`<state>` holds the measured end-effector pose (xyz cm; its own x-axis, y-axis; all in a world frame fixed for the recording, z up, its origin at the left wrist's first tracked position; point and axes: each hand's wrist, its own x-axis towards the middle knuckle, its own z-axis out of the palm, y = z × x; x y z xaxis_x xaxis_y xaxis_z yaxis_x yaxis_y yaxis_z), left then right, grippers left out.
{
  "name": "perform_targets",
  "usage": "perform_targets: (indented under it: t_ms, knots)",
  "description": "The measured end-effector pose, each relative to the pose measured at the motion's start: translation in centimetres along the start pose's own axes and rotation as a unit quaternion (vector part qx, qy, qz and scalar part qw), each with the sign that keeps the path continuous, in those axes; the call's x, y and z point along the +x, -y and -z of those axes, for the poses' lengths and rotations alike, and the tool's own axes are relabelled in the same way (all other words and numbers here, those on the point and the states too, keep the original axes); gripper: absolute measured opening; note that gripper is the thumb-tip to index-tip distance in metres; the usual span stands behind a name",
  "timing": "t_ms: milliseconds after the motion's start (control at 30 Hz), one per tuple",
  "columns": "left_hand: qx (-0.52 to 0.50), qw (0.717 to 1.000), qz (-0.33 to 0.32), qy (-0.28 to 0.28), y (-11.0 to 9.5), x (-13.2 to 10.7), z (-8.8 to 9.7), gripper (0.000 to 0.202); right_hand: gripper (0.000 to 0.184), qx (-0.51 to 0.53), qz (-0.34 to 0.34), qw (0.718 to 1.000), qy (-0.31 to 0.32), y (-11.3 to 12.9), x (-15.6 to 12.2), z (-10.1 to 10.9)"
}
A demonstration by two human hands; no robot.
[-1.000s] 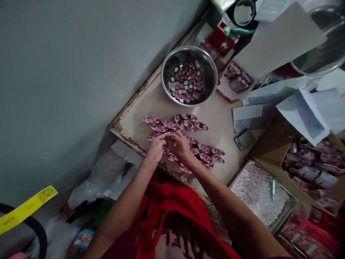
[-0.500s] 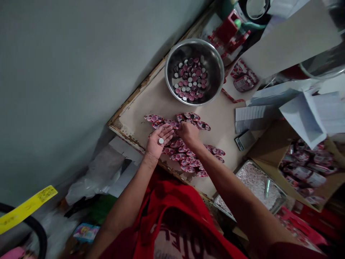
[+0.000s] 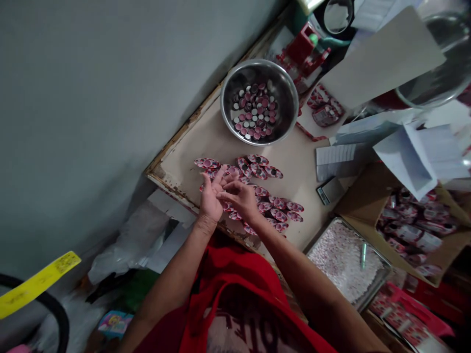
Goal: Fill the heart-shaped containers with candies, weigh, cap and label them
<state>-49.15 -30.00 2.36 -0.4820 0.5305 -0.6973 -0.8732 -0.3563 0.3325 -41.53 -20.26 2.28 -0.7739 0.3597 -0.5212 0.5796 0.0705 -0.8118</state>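
Observation:
My left hand (image 3: 212, 196) is palm up with its fingers spread, over rows of oval, red-and-white printed packs (image 3: 278, 214). My right hand (image 3: 241, 197) reaches across it, thumb and fingertips pinched together at the left palm. A small round cap seems to be between these fingertips, mostly hidden. Several packs carry pink round caps in their tops. Others at the back, such as one pack (image 3: 273, 171), show dark round openings. Behind them stands a steel bowl (image 3: 289, 122) with many loose caps (image 3: 253, 115), pink on one side and white on the other.
A small scale (image 3: 331, 190) lies to the right, near a cardboard box (image 3: 358, 201) of printed packs. In front of that is a metal tray (image 3: 379, 274) of small pale pieces. A red device (image 3: 301, 49) stands behind the bowl. The wall (image 3: 91, 98) borders the table's left side.
My right hand has moved from the packs to my left palm, where a white cap lay in plain sight. Its fingers now cover that spot. My left fingers have spread wider.

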Motion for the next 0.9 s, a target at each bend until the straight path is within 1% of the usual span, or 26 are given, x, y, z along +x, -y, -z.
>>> perform_targets:
  t_ms: [67, 133, 200, 267, 300, 333, 367, 400, 433, 467, 500, 533, 567, 600, 633, 667, 700, 733, 767, 800, 833, 867, 900]
  knots:
    - [-0.009, 1.0, 0.004, 0.01, 0.0, 0.4, -0.6, 0.077, 0.03, 0.063, -0.008, 0.998, -0.006, -0.8, 0.4, 1.2]
    - [0.006, 1.0, 0.013, 0.0, -0.2, 1.2, -1.1, 0.066, 0.026, 0.048, -0.017, 0.998, -0.03, -1.5, 1.7, 3.4]
    - [0.039, 0.999, -0.001, -0.035, -0.6, 2.1, -1.3, 0.057, 0.028, -0.047, -0.019, 0.994, -0.093, -1.8, 3.5, 5.7]
    - [0.084, 0.993, -0.044, -0.076, -1.3, 2.8, -1.4, 0.052, 0.029, -0.188, -0.016, 0.971, -0.145, -1.6, 5.5, 7.1]
    - [0.114, 0.986, -0.073, -0.092, -1.7, 3.1, -1.5, 0.051, 0.029, -0.261, -0.02, 0.953, -0.151, -1.3, 6.4, 7.4]
    - [0.154, 0.977, -0.108, -0.104, -2.2, 3.4, -1.8, 0.048, 0.028, -0.328, -0.033, 0.934, -0.136, -0.8, 7.2, 7.5]
    - [0.204, 0.961, -0.152, -0.112, -2.8, 3.8, -2.1, 0.044, 0.028, -0.383, -0.052, 0.916, -0.11, -0.3, 7.8, 7.4]
    - [0.262, 0.936, -0.204, -0.114, -3.5, 4.3, -2.7, 0.039, 0.029, -0.422, -0.071, 0.9, -0.084, 0.2, 8.4, 7.2]
    - [0.326, 0.902, -0.26, -0.109, -4.2, 5.1, -3.5, 0.031, 0.03, -0.448, -0.087, 0.887, -0.066, 0.8, 8.9, 7.0]
    - [0.394, 0.859, -0.312, -0.097, -5.0, 6.2, -4.6, 0.023, 0.03, -0.461, -0.099, 0.88, -0.053, 1.2, 9.3, 6.8]
    - [0.466, 0.808, -0.352, -0.077, -5.8, 7.5, -5.8, 0.015, 0.029, -0.465, -0.107, 0.878, -0.045, 1.5, 9.7, 6.7]
    - [0.541, 0.752, -0.373, -0.051, -6.5, 9.2, -7.3, 0.01, 0.026, -0.463, -0.111, 0.878, -0.039, 1.7, 10.0, 6.7]
    - [0.622, 0.689, -0.371, -0.024, -7.1, 11.0, -8.8, 0.012, 0.024, -0.461, -0.116, 0.879, -0.036, 1.8, 10.4, 6.8]
    - [0.698, 0.625, -0.349, 0.003, -7.5, 13.1, -10.3, 0.017, 0.024, -0.458, -0.122, 0.88, -0.03, 1.8, 10.7, 6.9]
    - [0.765, 0.563, -0.311, 0.024, -7.7, 15.2, -11.6, 0.023, 0.026, -0.455, -0.128, 0.881, -0.025, 1.7, 10.9, 7.0]
    - [0.814, 0.514, -0.268, 0.036, -7.7, 17.2, -12.8, 0.034, 0.027, -0.451, -0.131, 0.883, -0.024, 1.6, 11.1, 7.0]
    - [0.839, 0.487, -0.24, 0.042, -7.5, 19.0, -13.7, 0.048, 0.028, -0.446, -0.131, 0.885, -0.026, 1.4, 11.1, 7.0]
    - [0.856, 0.468, -0.216, 0.043, -7.2, 20.5, -14.2, 0.062, 0.028, -0.439, -0.129, 0.889, -0.03, 1.3, 11.2, 7.0]
    - [0.865, 0.459, -0.198, 0.041, -6.9, 21.8, -14.5, 0.073, 0.028, -0.43, -0.126, 0.893, -0.033, 1.1, 11.1, 7.0]
    - [0.872, 0.453, -0.182, 0.04, -6.7, 22.8, -14.5, 0.08, 0.027, -0.419, -0.122, 0.899, -0.035, 1.0, 11.1, 7.0]
    - [0.878, 0.448, -0.163, 0.042, -6.5, 23.6, -14.3, 0.082, 0.026, -0.407, -0.117, 0.905, -0.037, 0.8, 10.9, 7.0]
    - [0.88, 0.449, -0.145, 0.047, -6.3, 24.2, -14.0, 0.077, 0.024, -0.392, -0.111, 0.913, -0.038, 0.7, 10.8, 7.3]
    - [0.878, 0.457, -0.131, 0.055, -6.2, 24.7, -13.6, 0.069, 0.023, -0.371, -0.104, 0.922, -0.039, 0.4, 10.6, 7.8]
